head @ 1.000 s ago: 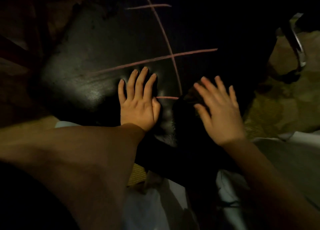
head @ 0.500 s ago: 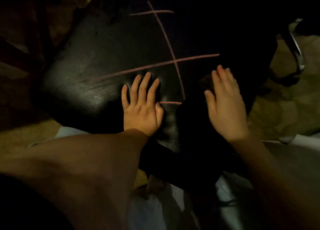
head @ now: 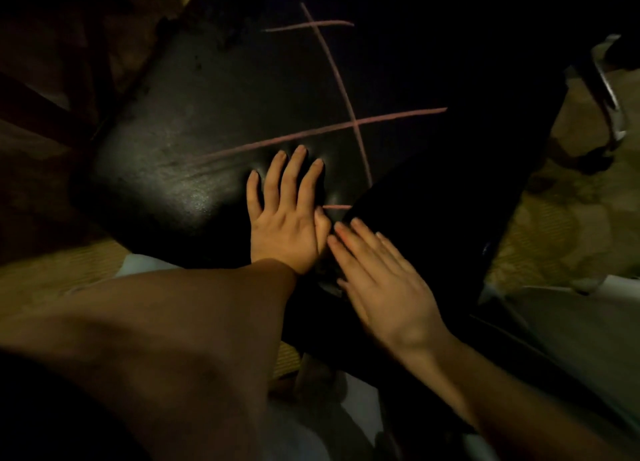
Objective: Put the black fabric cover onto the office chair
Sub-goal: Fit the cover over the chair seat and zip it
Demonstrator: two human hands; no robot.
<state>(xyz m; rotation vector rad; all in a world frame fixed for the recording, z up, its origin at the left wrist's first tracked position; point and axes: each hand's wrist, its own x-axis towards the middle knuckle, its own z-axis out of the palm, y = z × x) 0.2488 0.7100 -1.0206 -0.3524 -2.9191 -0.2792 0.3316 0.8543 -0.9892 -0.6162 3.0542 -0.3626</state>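
The office chair's black glossy seat [head: 180, 169] fills the dim middle of the view, crossed by pink stitched lines. The black fabric cover [head: 433, 218] lies over the seat's right and near part; its edge runs diagonally beside my hands. My left hand [head: 287, 218] rests flat on the bare seat, fingers spread and pointing away from me. My right hand [head: 377, 280] lies flat on the cover just right of it, fingers together, their tips touching my left thumb. Neither hand grips anything.
A chrome armrest or frame piece [head: 609, 89] stands at the upper right. Patterned floor [head: 568, 225] shows to the right and a woven mat [head: 52, 270] at the lower left. White cloth [head: 346, 408] lies below the seat's near edge. Everything is dark.
My right hand slid left and toward me across the cover until it met my left thumb. My left hand stayed pressed on the seat.
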